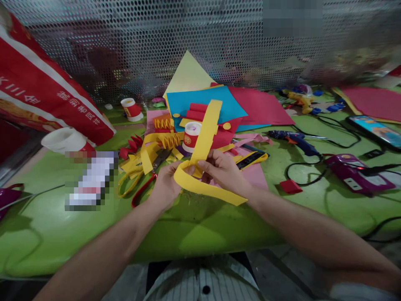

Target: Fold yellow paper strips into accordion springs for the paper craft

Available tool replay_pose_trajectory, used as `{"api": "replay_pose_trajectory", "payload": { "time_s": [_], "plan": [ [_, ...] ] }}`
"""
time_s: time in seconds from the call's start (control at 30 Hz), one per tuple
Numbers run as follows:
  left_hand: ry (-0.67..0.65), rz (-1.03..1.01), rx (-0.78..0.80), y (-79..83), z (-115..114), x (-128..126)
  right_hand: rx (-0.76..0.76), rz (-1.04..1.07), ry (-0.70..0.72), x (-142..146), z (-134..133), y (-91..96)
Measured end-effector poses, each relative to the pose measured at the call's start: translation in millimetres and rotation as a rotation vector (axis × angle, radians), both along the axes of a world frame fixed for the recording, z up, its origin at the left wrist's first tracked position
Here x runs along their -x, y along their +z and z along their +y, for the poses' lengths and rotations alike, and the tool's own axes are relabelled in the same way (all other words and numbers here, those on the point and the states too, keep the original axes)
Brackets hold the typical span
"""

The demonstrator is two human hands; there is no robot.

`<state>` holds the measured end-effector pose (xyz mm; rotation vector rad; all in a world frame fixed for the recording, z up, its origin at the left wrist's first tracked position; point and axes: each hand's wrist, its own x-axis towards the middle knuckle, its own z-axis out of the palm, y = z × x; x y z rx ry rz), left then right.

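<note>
Two long arms of yellow paper strip [208,133] meet at a fold between my hands, one pointing up and away, the other curving toward my right forearm. My left hand [167,184] pinches the folded corner from the left, its fingertips partly hidden behind the paper. From the other side my right hand [224,169] grips the same corner, thumb on top. Just beyond stands a red and white paper cup [191,137]. By my left hand lie scissors [145,188] with red handles, yellow-handled scissors [127,184] and pleated yellow paper [171,141].
Blue paper [200,102] and red paper [260,106] sheets lie at the back before a perforated metal screen [140,50]. To the right are a glue gun [297,140], a purple power strip [357,173] and trailing cords. A white cup [64,140] lies tipped beside a red bag [46,79].
</note>
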<state>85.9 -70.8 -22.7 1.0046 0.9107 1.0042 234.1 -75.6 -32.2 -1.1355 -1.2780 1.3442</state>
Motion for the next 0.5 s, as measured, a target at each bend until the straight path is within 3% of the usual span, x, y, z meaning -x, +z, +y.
{"api": "replay_pose_trajectory", "payload": {
  "time_s": [0.27, 0.5],
  "plan": [
    [0.013, 0.166, -0.059, 3.6, -1.6, 2.9, 0.016, -0.231, 0.23, -0.9, -0.1, -2.8],
    [0.037, 0.194, -0.013, 6.4, -2.3, 1.2, 0.006, -0.176, 0.283, 0.6, -3.8, 5.8]
  ]
}}
